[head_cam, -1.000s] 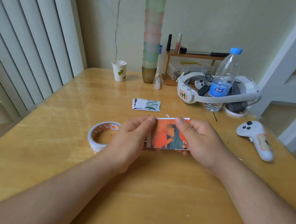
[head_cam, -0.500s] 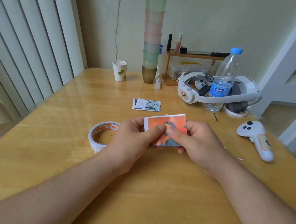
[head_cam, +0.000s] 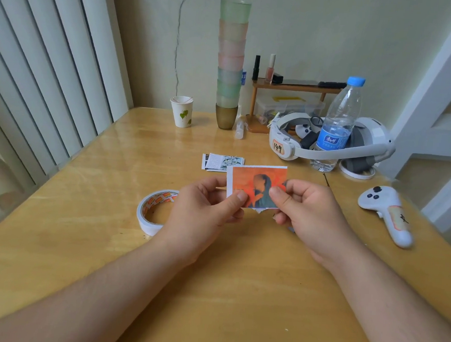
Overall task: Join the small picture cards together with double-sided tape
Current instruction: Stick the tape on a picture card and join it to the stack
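An orange picture card (head_cam: 255, 182) with a dark figure is held upright above the wooden table (head_cam: 210, 290). My left hand (head_cam: 206, 207) pinches its lower left corner with the thumb in front. My right hand (head_cam: 309, 211) pinches its lower right part the same way. A roll of double-sided tape (head_cam: 153, 210) lies flat just left of my left hand. A small pile of other picture cards (head_cam: 221, 162) lies on the table behind the held card.
At the back stand a paper cup (head_cam: 181, 111), a tall stack of coloured cups (head_cam: 230, 64), a small wooden shelf (head_cam: 291, 88), a water bottle (head_cam: 338, 125) and a white headset (head_cam: 327, 144). A white controller (head_cam: 387, 214) lies at the right.
Both hands lifted the orange card off the table and tilted it upright, facing me. The thumbs slid to the card's lower corners.
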The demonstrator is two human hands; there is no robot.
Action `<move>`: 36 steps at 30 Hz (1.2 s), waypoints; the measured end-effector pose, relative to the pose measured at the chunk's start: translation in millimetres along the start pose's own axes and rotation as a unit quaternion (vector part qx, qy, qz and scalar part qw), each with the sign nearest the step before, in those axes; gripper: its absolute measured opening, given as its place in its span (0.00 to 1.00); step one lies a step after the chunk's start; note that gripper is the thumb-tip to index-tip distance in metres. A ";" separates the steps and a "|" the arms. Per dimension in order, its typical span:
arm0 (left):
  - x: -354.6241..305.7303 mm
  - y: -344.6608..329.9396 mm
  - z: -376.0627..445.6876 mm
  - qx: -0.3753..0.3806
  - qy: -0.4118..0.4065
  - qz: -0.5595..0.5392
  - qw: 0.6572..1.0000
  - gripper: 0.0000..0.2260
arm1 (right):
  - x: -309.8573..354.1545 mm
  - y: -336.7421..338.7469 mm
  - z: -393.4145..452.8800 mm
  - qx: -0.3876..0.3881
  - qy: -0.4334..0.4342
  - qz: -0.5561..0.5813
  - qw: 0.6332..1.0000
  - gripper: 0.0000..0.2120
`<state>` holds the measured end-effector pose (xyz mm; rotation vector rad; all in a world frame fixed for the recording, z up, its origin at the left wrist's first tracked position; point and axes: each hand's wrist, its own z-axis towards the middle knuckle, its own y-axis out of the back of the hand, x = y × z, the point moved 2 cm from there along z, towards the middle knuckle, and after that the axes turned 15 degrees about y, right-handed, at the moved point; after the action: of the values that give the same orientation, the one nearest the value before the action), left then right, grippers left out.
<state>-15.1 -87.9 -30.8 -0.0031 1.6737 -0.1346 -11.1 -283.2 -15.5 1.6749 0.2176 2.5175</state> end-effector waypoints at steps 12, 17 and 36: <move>-77.4 50.1 86.5 -0.097 0.025 0.224 0.970 0.09 | 16.2 -30.5 109.3 -0.025 0.025 -0.121 0.992 0.08; -50.5 68.1 133.5 -0.167 0.100 0.347 0.918 0.12 | -27.5 -55.9 143.8 0.025 0.000 -0.336 0.941 0.11; -25.3 68.1 159.2 -0.232 0.073 0.480 0.843 0.19 | -69.5 -74.5 149.1 0.095 0.022 -0.459 0.883 0.05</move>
<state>150.6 -32.0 -27.9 0.4865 1.6389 1.0539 154.2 -213.0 -35.1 1.1288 1.0159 1.8236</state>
